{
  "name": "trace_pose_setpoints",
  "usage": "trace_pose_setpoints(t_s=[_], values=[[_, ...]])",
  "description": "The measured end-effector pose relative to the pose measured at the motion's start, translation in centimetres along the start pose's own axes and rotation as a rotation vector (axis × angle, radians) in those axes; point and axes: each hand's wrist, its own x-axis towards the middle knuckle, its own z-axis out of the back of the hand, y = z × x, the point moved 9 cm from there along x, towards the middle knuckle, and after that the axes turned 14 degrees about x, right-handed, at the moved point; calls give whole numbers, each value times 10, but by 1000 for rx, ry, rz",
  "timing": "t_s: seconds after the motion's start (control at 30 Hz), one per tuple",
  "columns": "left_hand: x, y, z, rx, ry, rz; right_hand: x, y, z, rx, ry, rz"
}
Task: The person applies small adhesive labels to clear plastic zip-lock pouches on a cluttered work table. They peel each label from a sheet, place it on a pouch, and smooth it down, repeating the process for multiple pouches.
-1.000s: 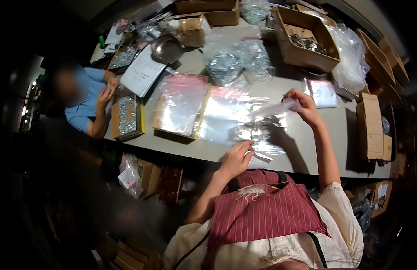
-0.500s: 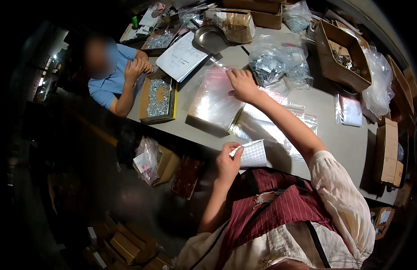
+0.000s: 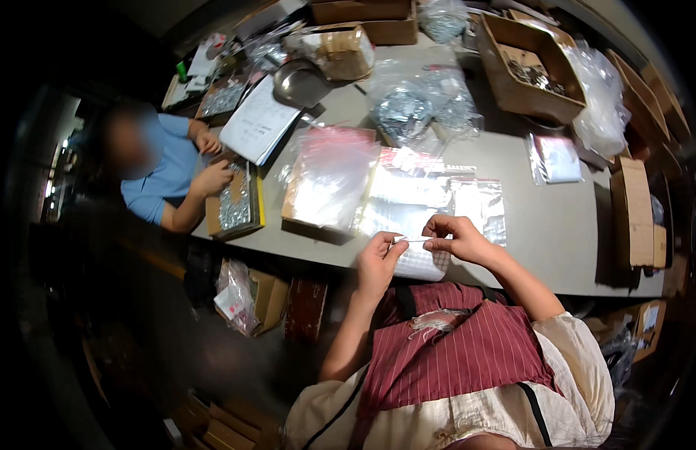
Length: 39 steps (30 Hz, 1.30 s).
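Near the table's front edge I hold a white sheet of pale round stickers (image 3: 421,265). My left hand (image 3: 375,264) is closed on its upper left edge, thumb and fingers pinched together. The fingers of my right hand (image 3: 460,238) pinch the upper right edge, where a strip is bent over; whether a sticker is between them is too small to tell. Just beyond my hands lie flat clear zip bags (image 3: 411,196), and more clear bags (image 3: 479,206) beside them. To their left, a stack of clear bags with red zip strips (image 3: 334,169) rests on a low box.
At the left, a person in blue (image 3: 168,161) reaches into a box of screws (image 3: 235,202). Behind are a notebook (image 3: 258,124), a metal scoop (image 3: 301,82), and bags of metal parts (image 3: 408,112). A deep carton (image 3: 532,79) and a small bagged packet (image 3: 556,159) sit at the right.
My right hand has come back from the bag stack to the sticker sheet and now pinches its edge beside my left hand. The other person's hand has moved into the screw box.
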Motion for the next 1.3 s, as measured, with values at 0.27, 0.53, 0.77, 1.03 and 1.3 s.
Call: trace_pose_setpoints(t_s=[0.27,0.53,0.77,1.03,1.3], values=[[8,27,-48,-211,76,87,-48,-29,32,163,-149,-41],[6,10,-79,205,73,-60,-56,22,35,-337,-206,223],[4,14,-95,262,48,-90,-57,15,44,-446,-183,160],[3,34,-99,196,25,9,-61,15,43,-490,-129,146],[4,36,-103,282,31,33,-62,16,49,-549,-128,238]])
